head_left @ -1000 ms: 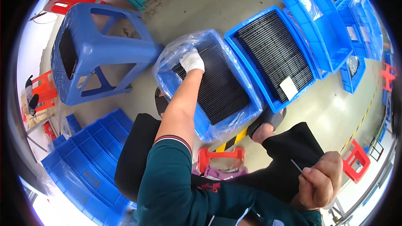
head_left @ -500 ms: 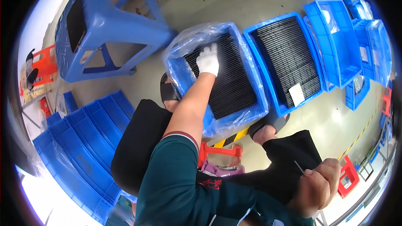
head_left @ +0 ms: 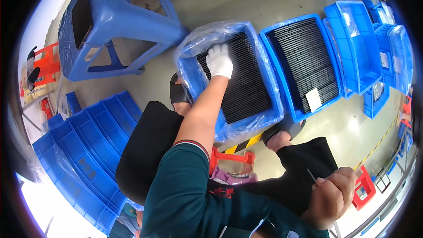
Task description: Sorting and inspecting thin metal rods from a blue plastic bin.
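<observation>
My left hand [head_left: 219,63], in a white glove, reaches into a blue bin [head_left: 274,92] lined with clear plastic film. Its fingers lie slightly apart, palm down, over tightly packed rows of thin black strips [head_left: 246,92]. No strip shows in its grasp. At the lower right my right hand [head_left: 332,196] is bare and closed, partly blurred. From its fingers sticks a thin grey metal rod [head_left: 311,175]; the rest of that rod is hidden in the fist.
A second blue bin [head_left: 282,68] with black strips and a pale paper slip [head_left: 313,100] stands alongside. More blue bins [head_left: 354,39] stack at right; others [head_left: 83,150] lie at left. A blue plastic stool [head_left: 119,26] stands far left, a red stool [head_left: 233,158] by my legs.
The left hand has shifted slightly over the strips and its fingers have moved. The view has shifted a little. My right hand keeps hold of the metal rod.
</observation>
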A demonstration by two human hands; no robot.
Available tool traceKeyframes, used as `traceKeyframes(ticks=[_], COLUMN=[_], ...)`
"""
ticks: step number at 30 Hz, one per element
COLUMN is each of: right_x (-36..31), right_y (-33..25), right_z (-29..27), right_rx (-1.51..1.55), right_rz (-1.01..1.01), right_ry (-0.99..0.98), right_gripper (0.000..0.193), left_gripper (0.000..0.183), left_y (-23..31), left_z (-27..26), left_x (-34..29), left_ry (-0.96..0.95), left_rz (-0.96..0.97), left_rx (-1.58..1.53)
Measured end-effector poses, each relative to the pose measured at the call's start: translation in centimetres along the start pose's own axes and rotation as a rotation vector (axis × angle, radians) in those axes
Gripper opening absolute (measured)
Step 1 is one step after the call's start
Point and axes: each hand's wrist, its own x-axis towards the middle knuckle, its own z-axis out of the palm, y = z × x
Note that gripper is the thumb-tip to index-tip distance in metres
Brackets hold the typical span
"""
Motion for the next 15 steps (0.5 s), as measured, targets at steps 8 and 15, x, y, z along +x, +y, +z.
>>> traceKeyframes(ticks=[8,15], right_x=[-0.2,-0.7], right_y=[0.0,1.4], right_z=[-0.8,-1.0], right_rx=[0.017,0.042], right_rz=[-0.027,-0.094], right_ry=[0.001,-0.016], right_gripper=[0.025,0.026], left_gripper=[0.039,0.033], left_y=[-3.3,-1.8], left_z=[1.2,2.4], left_x=[-0.9,1.3], left_ry=[0.293,0.058], left_rz=[-0.677,-1.164], left_rx=[-0.510,-0.776])
